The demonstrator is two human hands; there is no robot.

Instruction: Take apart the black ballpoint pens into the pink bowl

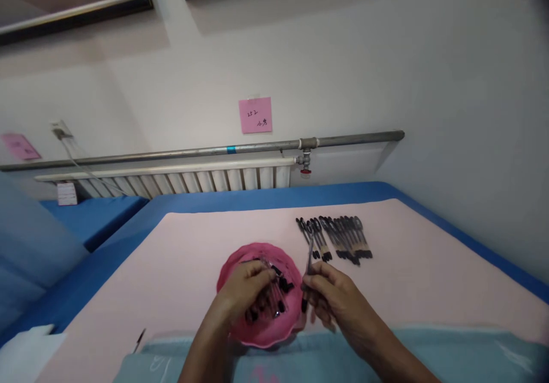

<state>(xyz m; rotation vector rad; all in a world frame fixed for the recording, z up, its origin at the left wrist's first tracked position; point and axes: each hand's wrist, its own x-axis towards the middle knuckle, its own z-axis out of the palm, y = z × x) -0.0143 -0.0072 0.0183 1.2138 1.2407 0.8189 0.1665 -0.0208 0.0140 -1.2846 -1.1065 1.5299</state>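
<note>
A scalloped pink bowl (pixel 261 337) stands on the pale pink table cover. Inside it lie several clear tubes with black ends and some small black pieces (pixel 285 284). My left hand (pixel 251 283) reaches over the bowl, thumb and fingertips pinched together among these parts; what they grip is too small to make out. Just right of the rim, my right hand (pixel 332 291) holds a slim, pen-like stick (pixel 309 257) with a black lower end, tilted almost upright. Behind that hand, several similar black-ended pens (pixel 343 237) lie side by side in a row.
A teal cloth (pixel 450 351) covers the near edge. At the near left are a small dark stick (pixel 139 339) and a white item (pixel 32 348). Beyond the blue table border (pixel 266 198) stand a radiator (pixel 193 180) and a wall pipe (pixel 355 140). A pink note (pixel 255 115) hangs above.
</note>
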